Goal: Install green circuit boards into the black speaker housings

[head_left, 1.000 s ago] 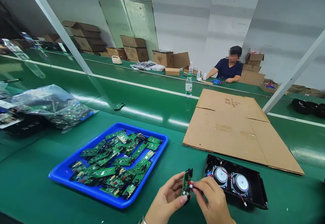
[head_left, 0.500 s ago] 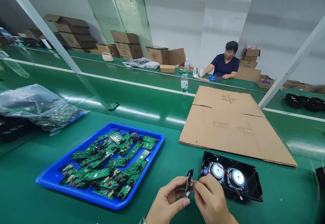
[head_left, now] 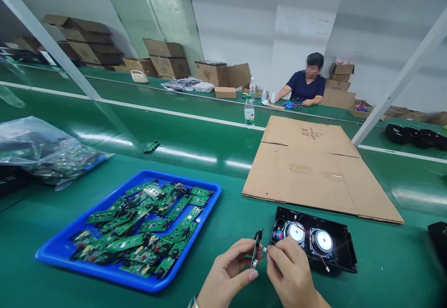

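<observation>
My left hand [head_left: 228, 270] grips a green circuit board [head_left: 256, 248] on edge between thumb and fingers. Close to its right, my right hand [head_left: 291, 268] pinches a small white plug [head_left: 264, 249], whose tip points at the board with a slight gap visible. Any wire behind the plug is hidden by my fingers. Just beyond my right hand lies a black speaker housing [head_left: 337, 263] with two round speakers [head_left: 321, 242], a red-and-black wire [head_left: 307, 233] and a blue part [head_left: 280, 235] inside.
Left of my hands, a blue tray [head_left: 157, 285] holds several circuit boards. Behind the housing lies flattened cardboard [head_left: 314, 187]. A water bottle [head_left: 249, 114] stands farther back. A bag of boards [head_left: 52, 154] rests at far left. Across the line sits a person [head_left: 305, 84].
The white plug now shows at my right fingertips, a little apart from the board. Both hands stay nearly in place, and the whole view has shifted slightly.
</observation>
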A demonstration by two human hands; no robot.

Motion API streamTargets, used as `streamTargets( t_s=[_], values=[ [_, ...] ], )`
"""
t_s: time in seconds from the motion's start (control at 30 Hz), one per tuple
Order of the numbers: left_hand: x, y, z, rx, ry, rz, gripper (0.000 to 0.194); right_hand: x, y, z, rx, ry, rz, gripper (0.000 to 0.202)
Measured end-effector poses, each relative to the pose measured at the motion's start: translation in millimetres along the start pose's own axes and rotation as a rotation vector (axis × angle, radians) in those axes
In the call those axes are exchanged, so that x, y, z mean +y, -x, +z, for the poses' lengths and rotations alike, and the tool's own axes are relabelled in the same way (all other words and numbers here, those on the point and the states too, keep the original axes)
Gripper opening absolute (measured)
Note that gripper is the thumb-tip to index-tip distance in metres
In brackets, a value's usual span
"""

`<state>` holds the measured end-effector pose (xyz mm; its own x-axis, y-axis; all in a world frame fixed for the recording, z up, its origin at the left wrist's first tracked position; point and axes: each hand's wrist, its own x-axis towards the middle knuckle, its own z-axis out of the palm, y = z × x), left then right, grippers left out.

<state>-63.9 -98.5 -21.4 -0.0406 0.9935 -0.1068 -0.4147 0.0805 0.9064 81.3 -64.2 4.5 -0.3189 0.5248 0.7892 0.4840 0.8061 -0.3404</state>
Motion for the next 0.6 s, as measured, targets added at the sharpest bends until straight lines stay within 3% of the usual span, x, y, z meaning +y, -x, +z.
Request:
streamTargets(
  t_s=[0.37,0.6],
  values=[
    [-4,4,-1.6,0.02,-0.066,-0.059,0.038,4,-9,-7,-0.047,0.089,-0.178,0.02],
    [1,5,-1.4,0.048,-0.197,-0.023,0.039,4,-9,-9,-0.091,0.054,-0.149,0.024]
  ],
)
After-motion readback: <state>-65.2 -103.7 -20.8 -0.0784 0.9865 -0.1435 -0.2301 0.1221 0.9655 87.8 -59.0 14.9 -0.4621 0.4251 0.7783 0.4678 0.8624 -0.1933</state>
